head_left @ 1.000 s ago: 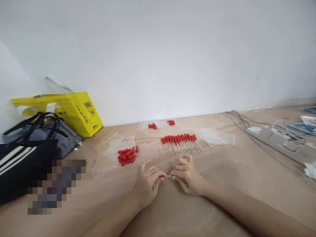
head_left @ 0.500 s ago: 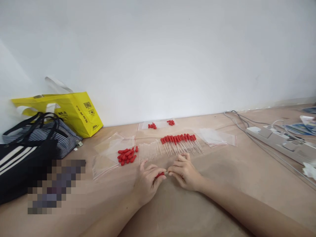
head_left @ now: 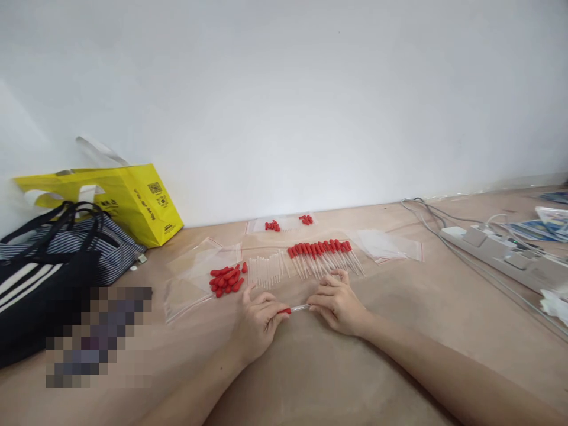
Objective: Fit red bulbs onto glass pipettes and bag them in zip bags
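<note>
My left hand (head_left: 261, 319) is closed on a red rubber bulb (head_left: 286, 310), most of it hidden by the fingers. A clear dropper tube (head_left: 299, 307) runs from the bulb's mouth to my right hand (head_left: 339, 307), whose thumb and fingers pinch it. Beyond my left hand lies a heap of red bulbs (head_left: 227, 281). Beside it is a row of loose clear tubes (head_left: 266, 269). Farther right, several droppers (head_left: 319, 251) lie side by side, red bulbs away from me and tubes pointing toward me.
Clear zip bags (head_left: 190, 296) lie at the left, and another bag (head_left: 390, 245) at the right. Near the wall is a bag with more red bulbs (head_left: 273, 225). A power strip (head_left: 501, 260) with cables stands right; a yellow bag (head_left: 146, 201) and a black bag (head_left: 35, 296) stand left.
My hands have moved apart, the left a little leftward and the right a little rightward. More of the clear tube shows between them, and less of the red bulb.
</note>
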Demonstrator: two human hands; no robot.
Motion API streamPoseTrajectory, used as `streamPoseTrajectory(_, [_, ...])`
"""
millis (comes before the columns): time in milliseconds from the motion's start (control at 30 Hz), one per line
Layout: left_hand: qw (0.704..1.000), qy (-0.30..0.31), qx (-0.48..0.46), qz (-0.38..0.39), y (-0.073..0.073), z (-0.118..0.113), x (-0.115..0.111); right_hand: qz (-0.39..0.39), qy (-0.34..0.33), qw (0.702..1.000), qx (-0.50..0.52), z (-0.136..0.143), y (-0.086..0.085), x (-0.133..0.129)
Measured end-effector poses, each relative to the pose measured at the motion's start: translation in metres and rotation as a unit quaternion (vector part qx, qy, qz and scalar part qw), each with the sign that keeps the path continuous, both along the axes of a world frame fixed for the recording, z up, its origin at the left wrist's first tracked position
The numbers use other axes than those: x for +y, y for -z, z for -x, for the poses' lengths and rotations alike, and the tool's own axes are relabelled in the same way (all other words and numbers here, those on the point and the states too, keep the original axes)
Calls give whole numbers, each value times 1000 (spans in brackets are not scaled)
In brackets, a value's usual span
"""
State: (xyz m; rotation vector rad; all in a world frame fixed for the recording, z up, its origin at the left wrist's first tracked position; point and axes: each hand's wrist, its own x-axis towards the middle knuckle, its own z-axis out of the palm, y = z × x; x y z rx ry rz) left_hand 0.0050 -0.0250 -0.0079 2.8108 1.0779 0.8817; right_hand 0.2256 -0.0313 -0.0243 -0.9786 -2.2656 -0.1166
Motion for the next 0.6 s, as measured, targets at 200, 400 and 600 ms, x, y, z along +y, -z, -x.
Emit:
streamPoseTrajectory(200, [998,6,8,55,2,3,5,0,-1,1000,0,5,1,-2])
streamPoseTrajectory(400, [997,6,22,76,2,6,7,-6,18,1000,-12,12,1,-6])
streamPoseTrajectory(600, [992,-110,-59,9,7,12,16,29,114,991,61,22,1,2])
